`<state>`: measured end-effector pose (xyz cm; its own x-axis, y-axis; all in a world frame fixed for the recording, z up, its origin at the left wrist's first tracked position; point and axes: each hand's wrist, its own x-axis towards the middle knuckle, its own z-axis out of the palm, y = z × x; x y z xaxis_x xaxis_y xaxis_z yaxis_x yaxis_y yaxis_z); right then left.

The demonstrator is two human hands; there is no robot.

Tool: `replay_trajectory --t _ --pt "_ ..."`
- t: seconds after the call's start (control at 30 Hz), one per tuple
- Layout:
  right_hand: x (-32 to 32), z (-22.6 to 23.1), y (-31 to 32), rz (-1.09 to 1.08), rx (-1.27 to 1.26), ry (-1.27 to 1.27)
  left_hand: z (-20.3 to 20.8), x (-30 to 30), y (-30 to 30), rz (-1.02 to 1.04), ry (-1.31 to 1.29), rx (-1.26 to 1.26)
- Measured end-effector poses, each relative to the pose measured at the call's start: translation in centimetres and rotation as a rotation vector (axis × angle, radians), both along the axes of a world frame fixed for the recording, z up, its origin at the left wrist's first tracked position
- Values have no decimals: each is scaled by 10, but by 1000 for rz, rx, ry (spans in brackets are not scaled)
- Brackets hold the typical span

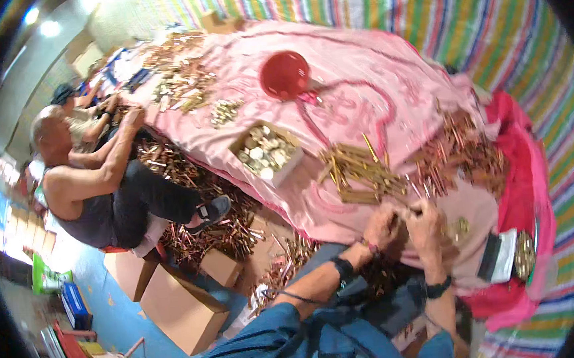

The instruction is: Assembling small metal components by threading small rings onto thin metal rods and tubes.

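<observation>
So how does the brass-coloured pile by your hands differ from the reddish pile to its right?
The brass pile looks yellow-gold, while the copper pile looks reddish-orange. The brass pile lies partly in tidy side-by-side rows, whereas the copper pile is a loose, spread-out tangle. The brass pile sits left of the copper pile. Both are thin metal tubes on the pink cloth.

Bright even light, ceiling lamps glaring upper left, heavy fisheye bending, black rim, soft blur

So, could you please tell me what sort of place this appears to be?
Probably an informal sorting workshop: heaps of small brass-coloured metal pieces cover a pink cloth, a cardboard box holds sorted pieces, and another person sits working at the cloth's far end.
</observation>
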<state>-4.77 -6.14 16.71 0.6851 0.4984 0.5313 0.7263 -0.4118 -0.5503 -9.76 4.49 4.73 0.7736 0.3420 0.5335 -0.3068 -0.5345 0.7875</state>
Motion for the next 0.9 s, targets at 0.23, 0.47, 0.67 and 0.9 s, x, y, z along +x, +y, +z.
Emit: replay_trajectory --t 0.23,0.47,0.67,0.9 --pt "4 -15 -25 -58 -33 276 16 -4 24 101 42 54" --pt "23 -7 -69 -329 -207 405 35 -10 32 -335 409 -230" --pt "58 -28 -48 -344 -201 176 56 -15 27 -296 511 -368" --pt "78 -43 -33 -233 -203 191 51 -8 26 -171 425 -211"
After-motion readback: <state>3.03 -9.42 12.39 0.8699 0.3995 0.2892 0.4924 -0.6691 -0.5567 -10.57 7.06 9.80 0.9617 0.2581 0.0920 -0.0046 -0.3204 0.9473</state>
